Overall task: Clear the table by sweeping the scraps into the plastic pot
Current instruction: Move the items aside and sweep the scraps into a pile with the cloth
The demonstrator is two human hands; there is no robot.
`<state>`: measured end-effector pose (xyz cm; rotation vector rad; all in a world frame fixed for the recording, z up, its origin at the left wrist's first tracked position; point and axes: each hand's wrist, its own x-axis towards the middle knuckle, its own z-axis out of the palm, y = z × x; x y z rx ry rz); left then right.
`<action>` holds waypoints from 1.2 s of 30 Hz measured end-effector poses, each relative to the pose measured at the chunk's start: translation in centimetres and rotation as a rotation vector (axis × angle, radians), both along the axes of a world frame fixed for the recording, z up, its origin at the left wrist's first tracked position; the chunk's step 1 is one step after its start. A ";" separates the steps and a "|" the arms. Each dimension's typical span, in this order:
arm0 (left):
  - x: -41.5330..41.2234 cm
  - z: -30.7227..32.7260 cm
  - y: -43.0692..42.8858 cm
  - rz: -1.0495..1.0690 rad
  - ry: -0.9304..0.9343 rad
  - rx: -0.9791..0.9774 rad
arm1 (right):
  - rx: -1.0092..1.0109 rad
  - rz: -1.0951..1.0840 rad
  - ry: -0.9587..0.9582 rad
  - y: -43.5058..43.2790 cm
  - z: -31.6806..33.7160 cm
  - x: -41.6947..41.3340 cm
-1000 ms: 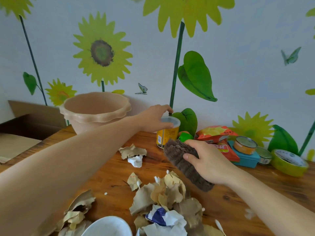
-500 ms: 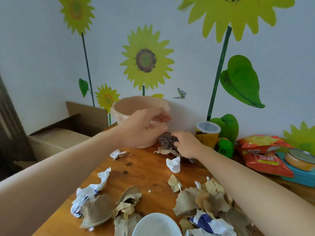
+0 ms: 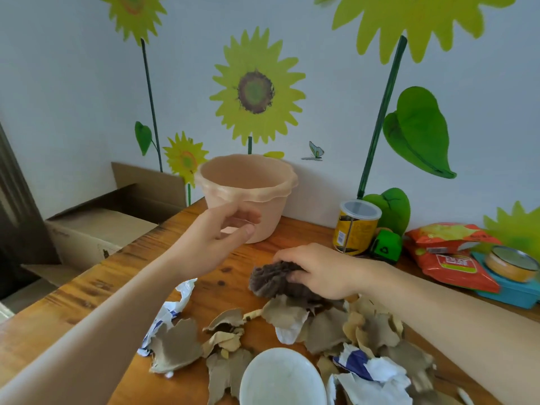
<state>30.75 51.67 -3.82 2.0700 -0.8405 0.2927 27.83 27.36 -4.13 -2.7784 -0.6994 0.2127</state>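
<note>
The plastic pot [image 3: 280, 192], a pale peach tub with a wavy rim, stands upright at the back of the wooden table [image 3: 87, 290], close to the wall. The left hand [image 3: 216, 244] hangs just in front of its near wall with fingers loosely curved and nothing held; whether the fingertips touch the pot cannot be told.

The scraps [image 3: 292, 317], torn brown and white paper with some blue print, lie spread across the near half of the table, well apart from the pot. At the far edge of this pile the right hand [image 3: 318, 270] grips a bunched dark grey cloth [image 3: 271, 282], fingers curled over it and pressing it down on the wood, with the cloth touching the nearest brown scraps. A white bowl [image 3: 282, 378] sits among the scraps at the near edge.

To the right of the pot stands a yellow can [image 3: 356, 229] with a clear lid, then a small green toy [image 3: 384, 249], 2 red snack bags [image 3: 450, 252], and a teal box [image 3: 514, 293] with a round tin [image 3: 511, 263] on top. An open cardboard box [image 3: 117, 220] sits lower down, left of the table. Sunflower decals [image 3: 255, 89] cover the wall.
</note>
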 end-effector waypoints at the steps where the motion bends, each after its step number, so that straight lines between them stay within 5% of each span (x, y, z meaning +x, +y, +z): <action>1: -0.2 -0.2 0.1 0.006 -0.012 0.025 | 0.010 0.000 -0.025 0.1 0.3 0.0; 9: -0.5 0.0 4.7 0.161 -0.045 -0.145 | 0.127 0.027 -0.226 6.0 2.1 2.2; 15: -0.1 -2.4 10.2 0.400 0.019 -0.202 | -0.109 -0.050 -0.502 14.5 1.1 5.5; 21: 0.4 -3.4 10.8 0.502 -0.034 -0.190 | -0.257 -0.032 -0.322 17.7 -0.3 7.8; 27: -0.6 -1.9 10.5 0.522 -0.147 -0.227 | -0.063 0.115 -0.013 17.7 -0.3 7.3; 36: -0.8 -1.4 10.9 0.520 -0.144 -0.339 | -0.007 0.482 0.128 20.5 0.1 1.6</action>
